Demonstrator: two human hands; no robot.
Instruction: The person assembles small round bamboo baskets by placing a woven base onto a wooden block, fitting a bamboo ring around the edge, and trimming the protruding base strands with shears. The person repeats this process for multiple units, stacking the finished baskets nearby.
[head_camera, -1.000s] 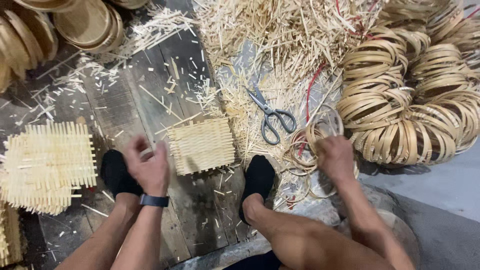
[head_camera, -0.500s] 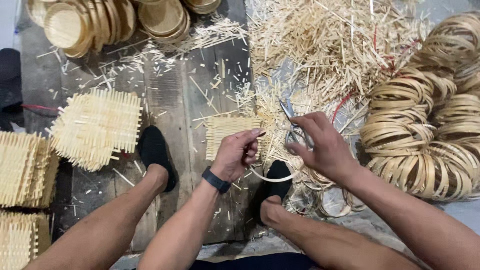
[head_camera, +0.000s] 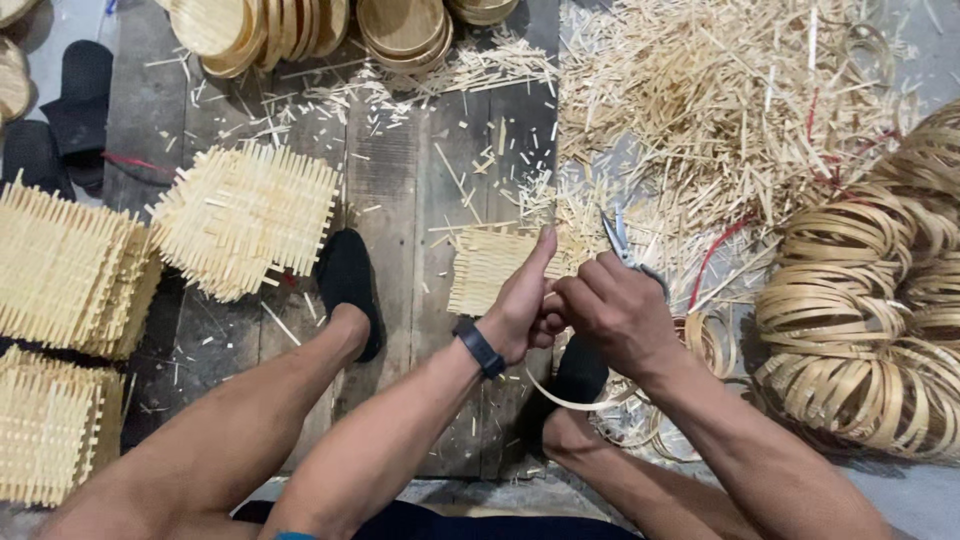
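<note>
Left hand: the left hand (head_camera: 522, 305) is closing around the end of a thin bamboo strip (head_camera: 580, 402), thumb pointing up, just in front of the woven bamboo mat (head_camera: 487, 268).
Right hand: the right hand (head_camera: 615, 310) is curling shut, knuckles up, touching the left hand just right of the woven bamboo mat; what it is pinching is hidden by the fingers.
Bamboo strip: it is curving out from under both hands toward the person, below the woven bamboo mat, passing over the right foot in a black sock (head_camera: 580, 372).
Woven bamboo mat: a small square piece lying flat on the dark wooden floor boards (head_camera: 400, 200), partly covered by the left hand.
Scissors: the scissors (head_camera: 620, 240) are lying just right of the woven bamboo mat, blades pointing away from the person, handles hidden behind the right hand.
Wristband: a dark wristband (head_camera: 478, 347) is sitting on the left wrist, just below the woven bamboo mat.
Left foot: the other black sock (head_camera: 348, 285) is resting left of the woven bamboo mat.
Stacks: stacks of woven squares (head_camera: 240, 215) are lying well to the left of the woven bamboo mat.
Scraps: a heap of bamboo offcuts (head_camera: 720, 110) is spreading above and right of the woven bamboo mat.
Hoops: coiled bamboo hoops (head_camera: 870, 320) are piling up far right of the woven bamboo mat.
Baskets: round baskets (head_camera: 400, 25) are leaning in rows well above the woven bamboo mat.
</note>
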